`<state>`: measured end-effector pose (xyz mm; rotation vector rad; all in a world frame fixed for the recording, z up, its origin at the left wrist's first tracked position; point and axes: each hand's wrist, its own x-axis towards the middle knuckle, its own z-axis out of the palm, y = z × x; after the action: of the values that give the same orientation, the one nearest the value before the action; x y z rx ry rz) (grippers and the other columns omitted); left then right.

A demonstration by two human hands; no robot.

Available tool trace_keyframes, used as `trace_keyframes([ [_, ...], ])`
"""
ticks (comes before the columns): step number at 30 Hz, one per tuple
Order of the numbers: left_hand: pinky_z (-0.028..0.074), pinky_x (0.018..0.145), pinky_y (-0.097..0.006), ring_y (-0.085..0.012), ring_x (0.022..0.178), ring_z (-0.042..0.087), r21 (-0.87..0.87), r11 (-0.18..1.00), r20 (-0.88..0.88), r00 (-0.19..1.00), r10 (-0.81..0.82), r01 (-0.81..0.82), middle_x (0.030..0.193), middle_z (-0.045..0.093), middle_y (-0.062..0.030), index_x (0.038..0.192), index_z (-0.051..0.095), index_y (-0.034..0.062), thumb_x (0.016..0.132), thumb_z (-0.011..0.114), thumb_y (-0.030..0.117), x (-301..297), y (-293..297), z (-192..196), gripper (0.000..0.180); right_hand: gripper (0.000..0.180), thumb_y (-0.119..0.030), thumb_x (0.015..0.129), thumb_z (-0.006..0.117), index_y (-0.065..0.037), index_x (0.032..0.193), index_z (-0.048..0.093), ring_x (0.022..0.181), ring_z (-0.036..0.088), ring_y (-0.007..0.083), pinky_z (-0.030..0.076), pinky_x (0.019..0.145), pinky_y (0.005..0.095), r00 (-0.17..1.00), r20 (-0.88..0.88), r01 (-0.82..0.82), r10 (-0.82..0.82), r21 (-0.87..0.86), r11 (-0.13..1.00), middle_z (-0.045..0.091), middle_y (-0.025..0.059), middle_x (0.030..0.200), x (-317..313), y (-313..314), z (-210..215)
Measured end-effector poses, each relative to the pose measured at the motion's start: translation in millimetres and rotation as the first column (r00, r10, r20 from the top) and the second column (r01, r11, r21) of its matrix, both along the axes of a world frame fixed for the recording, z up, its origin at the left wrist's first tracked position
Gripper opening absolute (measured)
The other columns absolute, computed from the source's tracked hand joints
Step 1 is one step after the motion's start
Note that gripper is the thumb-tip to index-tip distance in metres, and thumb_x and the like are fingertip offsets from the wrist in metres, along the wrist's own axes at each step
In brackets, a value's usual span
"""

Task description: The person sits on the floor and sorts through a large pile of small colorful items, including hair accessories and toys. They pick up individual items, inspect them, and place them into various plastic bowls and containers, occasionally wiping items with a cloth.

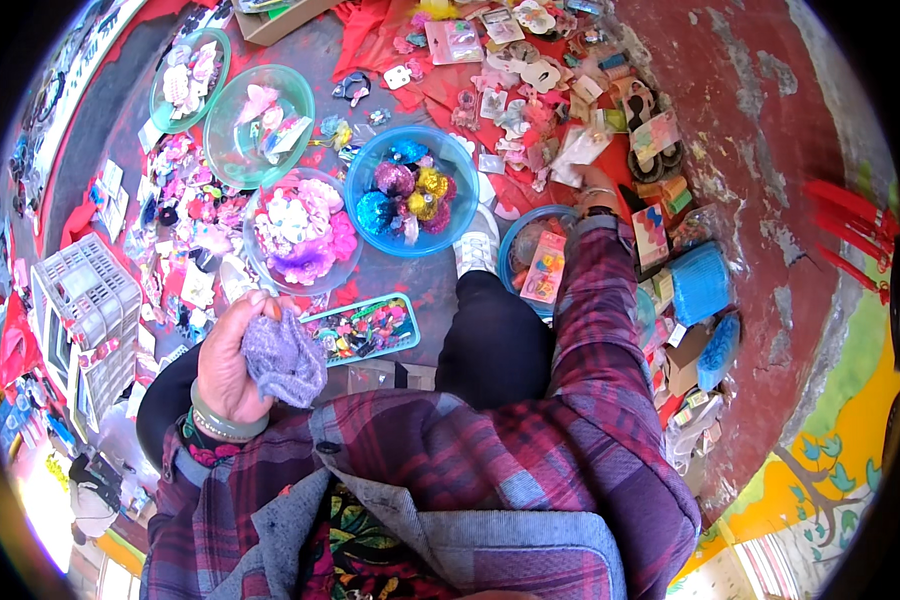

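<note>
My left hand (232,362) is closed at the lower left, gripping a crumpled lilac-grey sparkly cloth piece (285,360) between thumb and fingers. Its exact kind does not show. My right hand (598,184) reaches out to the far right, at the edge of a heap of hair accessories (515,118). Beside its fingers lies a clear plastic packet (582,150); the fingertips are too small and blurred to show a grip. Under the right forearm, a blue round basin (510,255) holds an orange-and-pink packet (544,268).
A blue bowl (362,222) holds glittery pompoms. Around it stand a bowl of pink and white hair pieces (255,262), green bowls (213,150) and a teal tray of small clips (410,318). A grey crate (120,290) is at the left; blue packets (700,285) lie right.
</note>
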<state>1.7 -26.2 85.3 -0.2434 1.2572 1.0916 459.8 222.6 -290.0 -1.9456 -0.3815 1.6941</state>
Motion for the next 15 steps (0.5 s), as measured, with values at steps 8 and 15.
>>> trace_keyframes([
  [8,0.045,0.072,-0.031,-0.0167,0.078,0.053,0.026,0.999,0.028,0.999,-0.019,0.019,0.087,0.055,-0.0100,0.077,0.051,0.0033,0.087,0.047,0.021,0,2,5,0.020,0.032,-0.001,0.085,0.041,-0.001,0.117,0.041,0.103,0.051,0.0327,0.044,0.085,0.0472,0.908,-0.319,0.325,-0.272,0.124,0.938,0.050,0.0163,0.114,20,-12,42],
  [15,0.045,0.070,-0.030,-0.0167,0.075,0.054,0.013,1.000,-0.009,1.000,-0.002,0.003,0.087,0.055,-0.0107,0.076,0.051,0.0034,0.087,0.047,0.021,-3,-1,7,0.021,0.033,0.002,0.085,0.039,-0.003,0.118,0.042,0.103,0.051,0.0327,0.044,0.084,0.0488,0.921,-0.320,0.301,-0.223,0.221,0.928,0.050,0.0145,0.114,-20,-17,39],
])
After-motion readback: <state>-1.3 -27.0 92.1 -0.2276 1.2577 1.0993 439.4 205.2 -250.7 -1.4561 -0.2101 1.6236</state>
